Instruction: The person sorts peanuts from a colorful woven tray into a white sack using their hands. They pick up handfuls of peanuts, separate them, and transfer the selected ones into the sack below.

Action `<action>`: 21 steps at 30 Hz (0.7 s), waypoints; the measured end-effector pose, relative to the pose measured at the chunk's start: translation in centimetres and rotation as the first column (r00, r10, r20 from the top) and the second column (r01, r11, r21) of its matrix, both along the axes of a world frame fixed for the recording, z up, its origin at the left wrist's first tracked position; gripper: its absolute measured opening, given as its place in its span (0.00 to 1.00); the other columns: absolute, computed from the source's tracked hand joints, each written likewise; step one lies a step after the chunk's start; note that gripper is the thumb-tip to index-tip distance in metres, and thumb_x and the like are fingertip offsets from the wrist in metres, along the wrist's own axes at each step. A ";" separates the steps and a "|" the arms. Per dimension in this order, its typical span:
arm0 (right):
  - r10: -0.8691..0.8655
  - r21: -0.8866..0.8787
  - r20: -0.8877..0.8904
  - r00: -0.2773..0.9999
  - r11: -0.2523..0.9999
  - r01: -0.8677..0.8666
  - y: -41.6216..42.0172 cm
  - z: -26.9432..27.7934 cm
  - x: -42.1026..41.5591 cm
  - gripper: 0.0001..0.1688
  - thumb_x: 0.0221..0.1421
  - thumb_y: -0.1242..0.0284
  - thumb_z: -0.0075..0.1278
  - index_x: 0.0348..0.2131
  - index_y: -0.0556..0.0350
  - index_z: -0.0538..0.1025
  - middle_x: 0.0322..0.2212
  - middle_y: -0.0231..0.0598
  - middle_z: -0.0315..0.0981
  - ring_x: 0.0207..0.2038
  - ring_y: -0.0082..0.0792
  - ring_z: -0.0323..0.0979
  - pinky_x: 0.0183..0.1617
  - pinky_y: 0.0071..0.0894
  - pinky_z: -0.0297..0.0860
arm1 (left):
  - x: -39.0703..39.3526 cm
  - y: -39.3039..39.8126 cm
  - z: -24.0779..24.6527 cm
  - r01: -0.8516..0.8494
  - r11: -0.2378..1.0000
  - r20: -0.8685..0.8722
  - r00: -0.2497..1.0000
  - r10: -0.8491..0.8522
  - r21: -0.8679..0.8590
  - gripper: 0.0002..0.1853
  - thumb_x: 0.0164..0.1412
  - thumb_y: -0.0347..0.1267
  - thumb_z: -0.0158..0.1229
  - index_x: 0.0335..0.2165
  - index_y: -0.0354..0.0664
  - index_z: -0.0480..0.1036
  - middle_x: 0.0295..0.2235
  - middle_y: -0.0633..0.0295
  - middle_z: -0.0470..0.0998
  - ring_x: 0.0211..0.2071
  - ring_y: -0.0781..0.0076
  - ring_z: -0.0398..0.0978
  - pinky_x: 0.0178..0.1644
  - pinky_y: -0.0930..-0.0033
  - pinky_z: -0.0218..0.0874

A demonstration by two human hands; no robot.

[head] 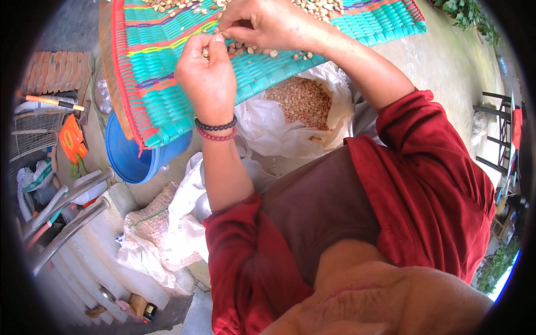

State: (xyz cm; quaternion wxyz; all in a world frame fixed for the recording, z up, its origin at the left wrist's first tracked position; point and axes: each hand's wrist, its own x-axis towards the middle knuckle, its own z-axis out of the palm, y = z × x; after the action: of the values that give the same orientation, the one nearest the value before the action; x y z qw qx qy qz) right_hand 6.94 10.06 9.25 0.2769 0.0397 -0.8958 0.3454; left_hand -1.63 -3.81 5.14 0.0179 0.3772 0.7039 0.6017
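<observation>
My left hand [208,69], with two beaded bracelets at the wrist, is over a green woven mat [163,111]. Its thumb and fingers are pinched, and a pale nut or bean [205,53] shows within its curled fingers. My right hand [264,25] meets it at the fingertips; a small piece seems to be between the two hands, too small to name. Under and beside my right hand lie small brownish nuts or beans [273,53]. Pale ones [320,7] are heaped at the mat's far side.
Below the mat's near edge stands an open white plastic sack [261,121] holding many reddish-brown pieces. A blue plastic barrel [125,155] is under the mat's left corner. Further left are metal rails [79,226], steps [90,259], a filled net-like sack [150,213] and stacked bricks [56,72].
</observation>
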 end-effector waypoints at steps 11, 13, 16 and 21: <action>0.007 -0.189 0.063 0.998 0.982 0.005 -1.1 0.6 -0.7 0.06 0.44 0.81 0.57 0.28 0.64 0.78 0.22 0.41 0.75 0.24 0.27 0.74 0.27 0.26 0.70 | -0.1 -0.1 1.1 0.089 0.932 0.665 0.676 -0.316 0.352 0.05 0.63 0.29 0.48 0.33 0.37 0.65 0.19 0.62 0.69 0.15 0.81 0.60 0.15 0.81 0.47; 0.040 -0.470 0.180 0.983 0.881 0.050 -1.4 1.1 -0.5 0.06 0.43 0.80 0.58 0.27 0.63 0.78 0.21 0.36 0.75 0.23 0.22 0.72 0.27 0.24 0.68 | -0.3 -0.2 0.9 0.052 0.927 0.679 0.665 -0.310 0.371 0.05 0.63 0.29 0.48 0.34 0.37 0.66 0.20 0.62 0.69 0.15 0.82 0.60 0.15 0.82 0.47; 0.024 -0.225 0.346 0.938 0.973 0.058 0.2 -1.0 -0.8 0.05 0.45 0.74 0.55 0.26 0.56 0.78 0.22 0.40 0.75 0.26 0.31 0.73 0.30 0.33 0.69 | -0.7 -0.5 0.8 0.024 0.911 0.691 0.643 -0.330 0.413 0.06 0.63 0.29 0.49 0.37 0.38 0.66 0.21 0.61 0.69 0.15 0.82 0.60 0.15 0.82 0.47; -0.077 0.357 0.268 0.960 0.934 -0.025 -0.1 -4.3 -0.9 0.09 0.43 0.71 0.56 0.26 0.57 0.77 0.23 0.42 0.72 0.30 0.44 0.74 0.33 0.42 0.69 | -0.9 -0.8 0.9 0.006 0.897 0.705 0.616 -0.351 0.441 0.06 0.63 0.28 0.51 0.38 0.38 0.67 0.21 0.61 0.69 0.14 0.82 0.59 0.14 0.82 0.47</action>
State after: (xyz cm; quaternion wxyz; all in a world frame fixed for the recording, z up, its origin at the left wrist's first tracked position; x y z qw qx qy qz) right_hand 6.07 9.91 5.00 0.1414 0.0288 -0.9739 0.1752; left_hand -2.51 -4.61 6.05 0.3005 0.1494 0.4487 0.8283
